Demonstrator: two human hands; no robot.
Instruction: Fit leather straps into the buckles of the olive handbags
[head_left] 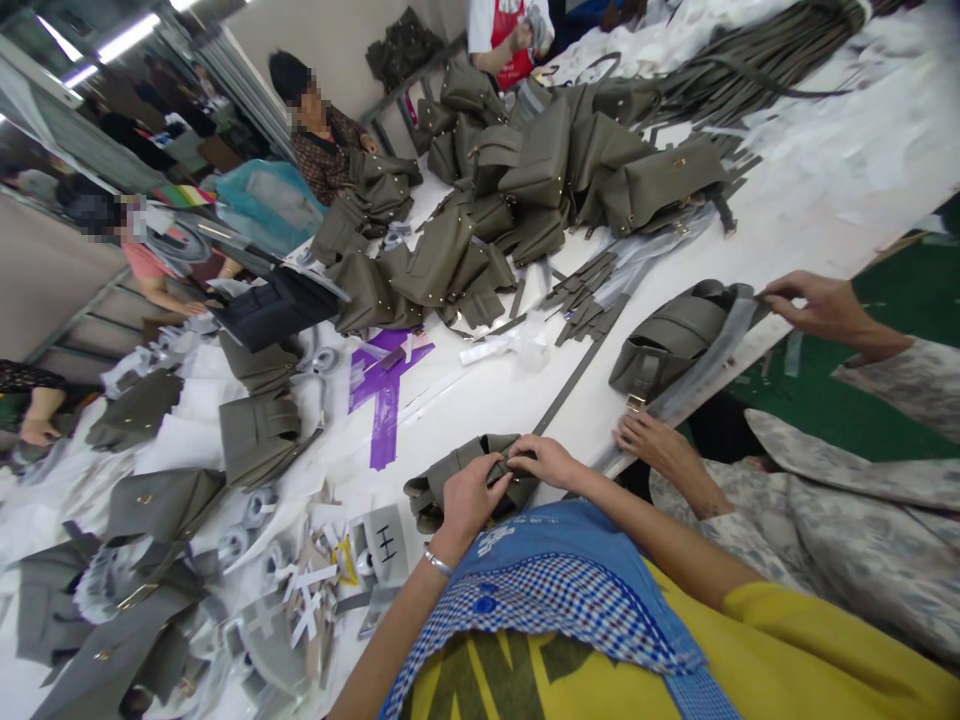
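Both my hands grip one small olive-grey leather bag [442,478] at the near edge of the white table [525,400]. My left hand [469,500], with a silver bracelet at the wrist, closes on the bag's top edge. Touching it from the right, my right hand [546,459] pinches the same edge. The bag lies on its side against my blue checked apron.
A co-worker in a floral sleeve on my right holds another grey bag [671,345] and a clear strip. Heaps of grey bags [525,170] cover the table's far half. Purple tape [386,385], cut leather pieces and tape rolls lie to the left. Other people sit across.
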